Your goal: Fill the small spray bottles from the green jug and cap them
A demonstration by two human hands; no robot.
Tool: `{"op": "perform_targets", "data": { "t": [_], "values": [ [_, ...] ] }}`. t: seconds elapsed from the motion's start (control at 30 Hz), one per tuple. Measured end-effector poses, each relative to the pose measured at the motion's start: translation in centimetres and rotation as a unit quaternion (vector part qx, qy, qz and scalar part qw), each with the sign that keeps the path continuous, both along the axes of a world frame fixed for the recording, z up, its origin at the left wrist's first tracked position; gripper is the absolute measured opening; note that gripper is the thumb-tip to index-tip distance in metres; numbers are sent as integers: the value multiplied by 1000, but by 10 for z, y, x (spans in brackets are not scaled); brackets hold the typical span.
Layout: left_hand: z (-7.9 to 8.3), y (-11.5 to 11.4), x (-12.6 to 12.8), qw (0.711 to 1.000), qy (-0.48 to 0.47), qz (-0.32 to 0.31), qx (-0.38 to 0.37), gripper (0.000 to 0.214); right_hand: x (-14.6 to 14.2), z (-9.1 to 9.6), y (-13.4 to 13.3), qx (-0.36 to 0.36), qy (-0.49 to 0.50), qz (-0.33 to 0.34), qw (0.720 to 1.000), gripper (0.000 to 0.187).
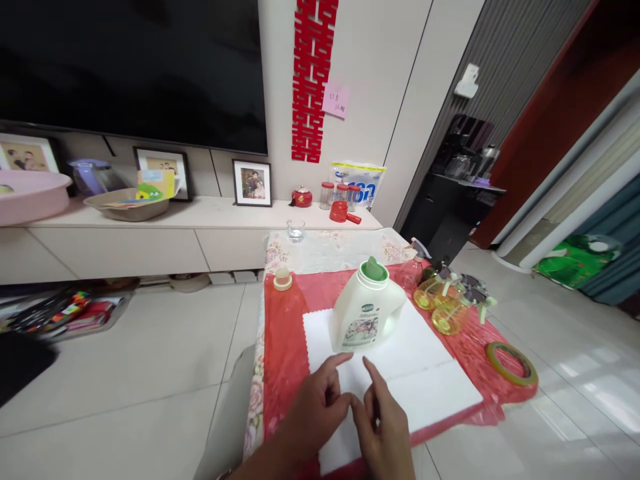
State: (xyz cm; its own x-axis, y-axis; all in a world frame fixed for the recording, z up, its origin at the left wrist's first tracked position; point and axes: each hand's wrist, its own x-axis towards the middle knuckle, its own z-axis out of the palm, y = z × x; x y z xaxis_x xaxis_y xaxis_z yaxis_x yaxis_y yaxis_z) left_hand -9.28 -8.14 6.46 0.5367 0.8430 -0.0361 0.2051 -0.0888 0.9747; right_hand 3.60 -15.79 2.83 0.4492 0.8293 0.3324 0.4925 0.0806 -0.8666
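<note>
My left hand (313,413) and my right hand (383,427) rest close together on a white sheet (425,373) at the near edge of a small table covered by a red plastic cloth (285,340). Each has its forefinger stretched out and the other fingers loosely curled; neither holds anything. Just beyond the fingertips a white detergent bottle with a green cap (367,310) stands upright on the white sheet.
Yellow spray bottles (447,303) stand at the table's right, a tape roll (513,363) at its right edge, a small cap (283,279) at the left, a glass (295,230) at the back. A low cabinet (150,233) with frames and jars lines the wall.
</note>
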Motion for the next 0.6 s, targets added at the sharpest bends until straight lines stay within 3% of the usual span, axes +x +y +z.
{"op": "perform_targets", "data": {
  "t": [0.17,0.4,0.6],
  "values": [
    [5,-8,-4,990,48,-25,133,85,-2,16,-3,-21,-107,35,993,71],
    [-14,-5,-6,929,233,-13,288,82,-2,8,1,-49,-240,-4,970,71],
    [-31,-6,-4,881,280,21,381,87,-2,10,4,-34,-315,-13,948,73]
  ]
}}
